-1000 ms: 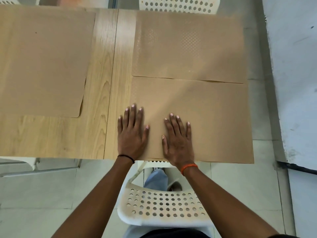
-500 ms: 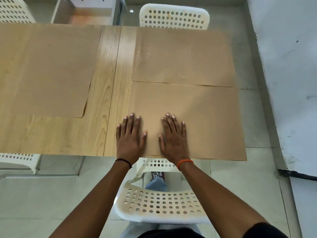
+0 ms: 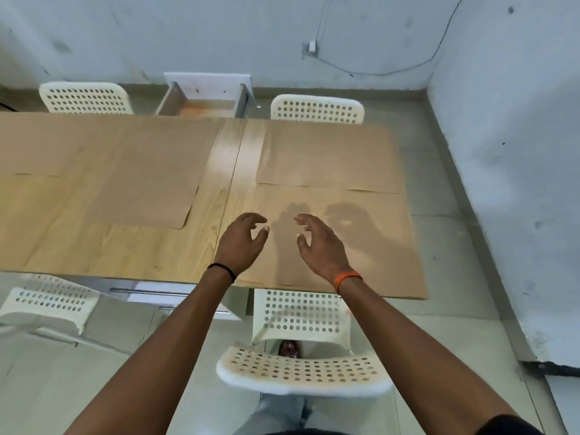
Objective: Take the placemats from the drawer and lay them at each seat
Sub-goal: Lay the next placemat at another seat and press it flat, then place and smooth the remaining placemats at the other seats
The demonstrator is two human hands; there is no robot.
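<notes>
A brown placemat (image 3: pixel 373 243) lies flat at the near right seat of the wooden table (image 3: pixel 232 171). A second placemat (image 3: pixel 329 155) lies just beyond it at the far right seat. A third placemat (image 3: pixel 147 171) covers the far left part of the table. My left hand (image 3: pixel 241 243) hovers over the near mat's left edge, fingers loosely curled and apart, holding nothing. My right hand (image 3: pixel 320 243) hovers above the same mat, also open and empty. Both hands cast shadows on the mat.
An open drawer (image 3: pixel 204 102) stands beyond the table's far edge, against the wall. White perforated chairs stand at the far left (image 3: pixel 84 97), far right (image 3: pixel 317 109), near left (image 3: pixel 47 301) and near right (image 3: pixel 301 368). A wall runs along the right.
Both hands were pressed flat on the near right placemat; they have lifted off it and now hover with curled fingers. The view has pulled back and tilted up, showing the drawer and chairs.
</notes>
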